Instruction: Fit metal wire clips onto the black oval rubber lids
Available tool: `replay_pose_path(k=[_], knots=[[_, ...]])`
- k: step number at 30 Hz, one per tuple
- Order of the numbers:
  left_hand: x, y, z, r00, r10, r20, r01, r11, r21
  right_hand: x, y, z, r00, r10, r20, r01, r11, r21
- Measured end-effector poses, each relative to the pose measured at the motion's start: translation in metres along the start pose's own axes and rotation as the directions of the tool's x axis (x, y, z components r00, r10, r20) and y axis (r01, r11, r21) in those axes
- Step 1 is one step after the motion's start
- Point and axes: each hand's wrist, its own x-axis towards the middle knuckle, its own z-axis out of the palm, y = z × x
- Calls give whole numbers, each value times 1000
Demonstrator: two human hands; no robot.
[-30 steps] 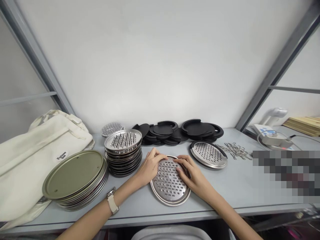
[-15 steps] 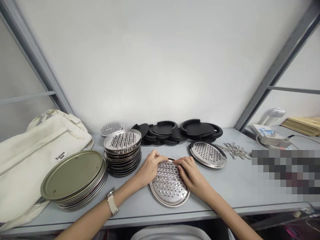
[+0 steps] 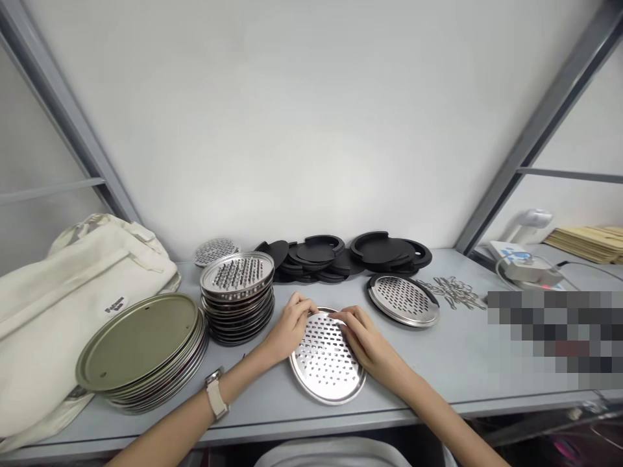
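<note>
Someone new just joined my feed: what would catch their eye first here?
Probably the shiny round grater plate at the front of the table, with the left hand and right hand at its far edge. Next, the tall stack of round grater plates behind the left forearm, and the olive-green disc topping the pile at far left, beside the cream bag.

On the table (image 3: 457, 357), the bag (image 3: 43, 311) lies left of the plates (image 3: 139, 344); the grater stack (image 3: 237, 275) stands to their right. The middle grater (image 3: 327, 366) lies before the trays (image 3: 316, 250) (near the wall (image 3: 311, 117)). Farther right lie what are probably clips (image 3: 455, 293).
</note>
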Motion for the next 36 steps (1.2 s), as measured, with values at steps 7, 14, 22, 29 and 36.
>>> replay_pose_path(k=[7, 14, 22, 29, 36], knots=[[-1, 7, 1, 998, -56, -8, 56, 998, -27, 1, -5, 0, 1000, 5, 21, -5, 1000, -13], [-3, 2, 5, 1000, -27, 9, 27, 999, 34, 2, -5, 0, 999, -46, 21, 47, 997, -60], [-2, 3, 5, 1000, -23, 20, 22, 1000, 8, 1, -4, 0, 993, -92, 76, 102, 986, -130], [-2, 5, 5, 1000, -16, 12, 15, 999, 49, 1, -3, 2, 994, -106, 41, 111, 983, -148], [-3, 6, 8, 1000, -2, 17, 1, 999, 54, 8, 0, 5, 992, -126, 17, 126, 956, -264]])
